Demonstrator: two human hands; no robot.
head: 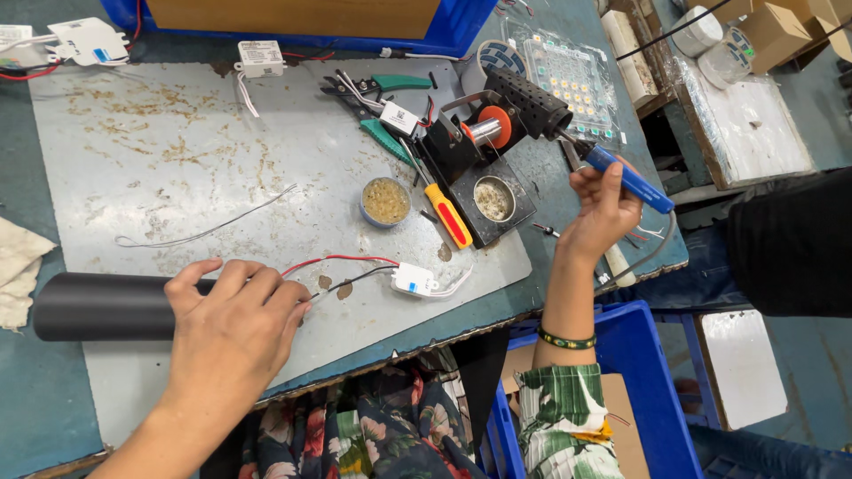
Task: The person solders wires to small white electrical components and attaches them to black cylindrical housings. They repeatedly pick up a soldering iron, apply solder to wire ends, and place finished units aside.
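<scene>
Left hand lies flat, fingers spread, pinning the black cylindrical tube to the grey metal tabletop, so it cannot roll. Just beyond its fingertips trail the red and black wires of a small white module. Right hand grips the blue-handled soldering iron, tip toward the black stand.

The left hand is lying on a black tube, and red and black wires are running to a little white box. The right hand is holding a blue-handled soldering iron. A yellow and red screwdriver is lying on the grey mat with brown spots, and the sleeve is showing green and white leaves.
</scene>
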